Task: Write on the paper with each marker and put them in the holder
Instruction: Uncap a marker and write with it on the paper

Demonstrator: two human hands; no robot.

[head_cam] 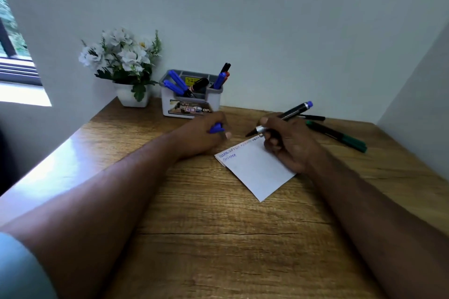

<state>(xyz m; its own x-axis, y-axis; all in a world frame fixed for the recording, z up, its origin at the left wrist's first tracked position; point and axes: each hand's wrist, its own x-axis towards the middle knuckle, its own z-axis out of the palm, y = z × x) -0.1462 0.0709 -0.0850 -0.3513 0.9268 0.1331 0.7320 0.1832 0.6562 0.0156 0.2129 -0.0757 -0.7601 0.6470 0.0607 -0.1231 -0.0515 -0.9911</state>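
Head view is showing the wooden desk (194, 201) carrying the white paper (257, 170), with the marker holder (189, 101) sitting well apart at the back wall. The person's right hand (289, 143) is gripping an uncapped blue-ended marker (284, 116), its tip hovering just beside the paper's far edge; the left hand (204, 133) is curling round what is probably its blue cap (216, 128). Writing well is calling for lowering the tip onto bare paper below the existing lines while the right palm is pinning the sheet. A green marker (337, 137) is waiting nearby.
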